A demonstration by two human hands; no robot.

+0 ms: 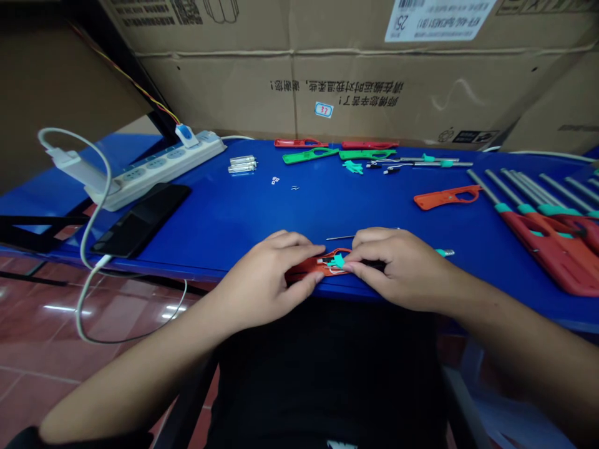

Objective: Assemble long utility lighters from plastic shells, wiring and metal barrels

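Note:
Both my hands sit at the front edge of the blue table. My left hand [266, 274] grips the left end of a red plastic shell of a long utility lighter [304, 270]. My right hand [397, 268] holds the other end, its fingertips on a small teal piece [336, 262] in the shell. Much of the shell is hidden by my fingers. A metal tube with a teal collar [444, 252] sticks out past my right hand. A thin metal rod [339, 237] lies just above my fingers.
Red and green lighter shells, metal tubes and small parts lie along the back of the blue table [234, 215]. An orange shell [444, 197] and assembled red lighters [552, 243] are to the right. A power strip [159, 171] and black phone [140, 218] are to the left.

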